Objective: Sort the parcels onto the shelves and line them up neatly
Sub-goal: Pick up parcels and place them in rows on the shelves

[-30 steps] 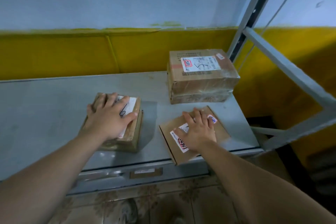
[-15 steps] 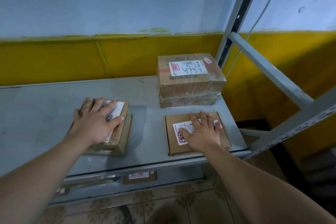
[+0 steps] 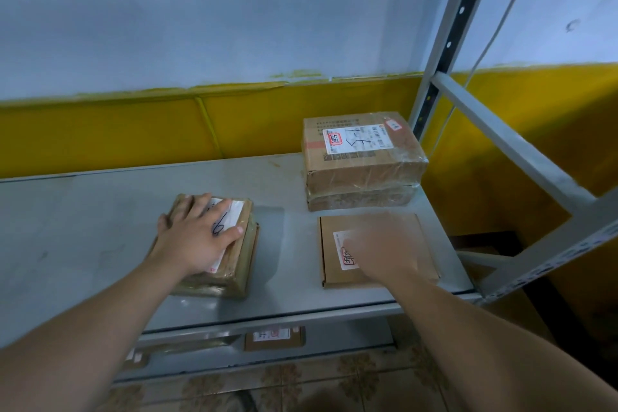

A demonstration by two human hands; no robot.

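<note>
Pressing with a flat, spread left hand on a tape-wrapped brown cardboard parcel lying skewed to the front edge of a grey metal shelf, apart from a blurred right hand, grip impossible to tell, over a squarely set flat brown cardboard box.

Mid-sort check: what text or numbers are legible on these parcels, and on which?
"6", handwritten, on the white label of the taped parcel under the left hand.
Perhaps "1-5", handwritten, on the label of the top stacked box; not certain.
Red-bordered stickers on that box and on the flat box: too blurred to read.
Printed lines, barcodes and the label of the lower-shelf parcel: too small.
</note>
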